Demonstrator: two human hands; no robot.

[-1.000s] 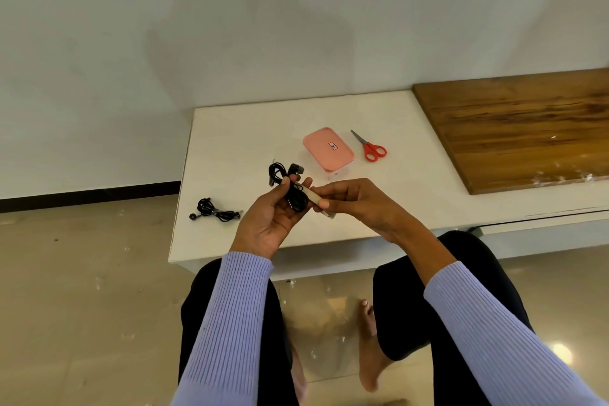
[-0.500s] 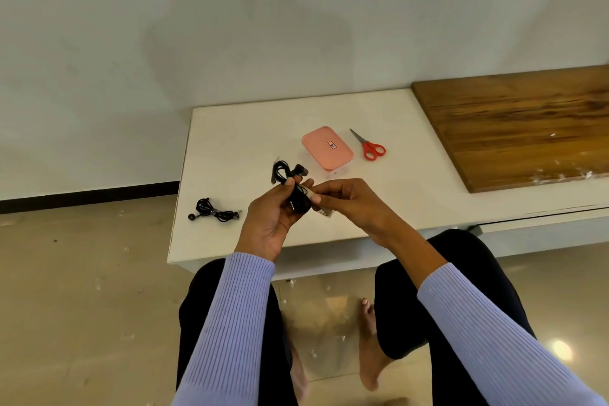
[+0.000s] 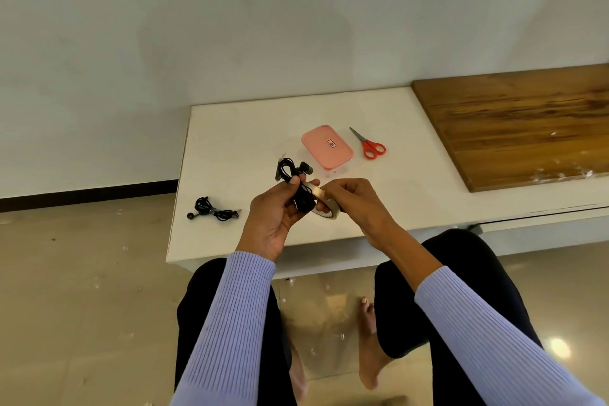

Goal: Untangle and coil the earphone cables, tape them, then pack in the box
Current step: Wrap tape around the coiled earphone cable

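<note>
a: above the table's near edge, the left hand is gripping the coiled earphones, fingers curled round them.
b: and the right hand is pinching the tape roll against them.

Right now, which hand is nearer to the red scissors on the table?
Right. The right hand is below and slightly left of the red scissors, holding the tape roll. The left hand is farther left, gripping the coiled earphones.
</note>
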